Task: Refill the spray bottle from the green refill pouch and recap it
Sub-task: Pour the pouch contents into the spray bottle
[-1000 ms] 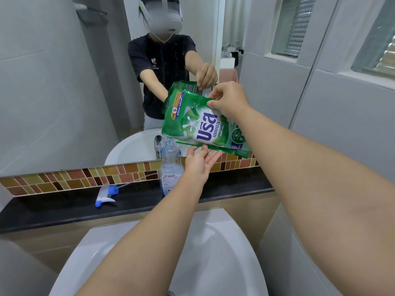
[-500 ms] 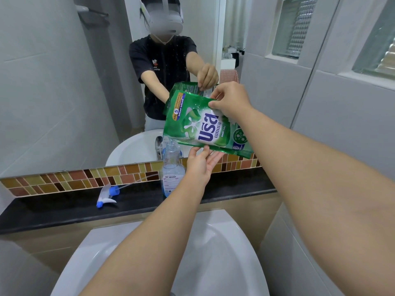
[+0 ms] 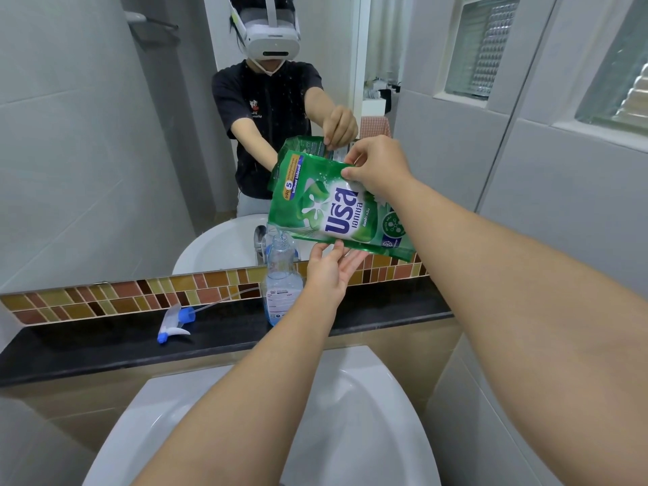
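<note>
Both arms stretch forward, left hand flat palm-up, right hand higher, fingertips pinching

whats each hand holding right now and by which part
The right hand pinches the green refill pouch at its raised top edge; the left hand, fingers straight, props its lower edge from underneath.

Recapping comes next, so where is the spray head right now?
The spray head lies on the black ledge, lower left in the head view, left of the bottle and below the tiles.

Bathroom: white washbasin, wall mirror, mosaic tile strip over a black ledge, grey wall tiles.
</note>
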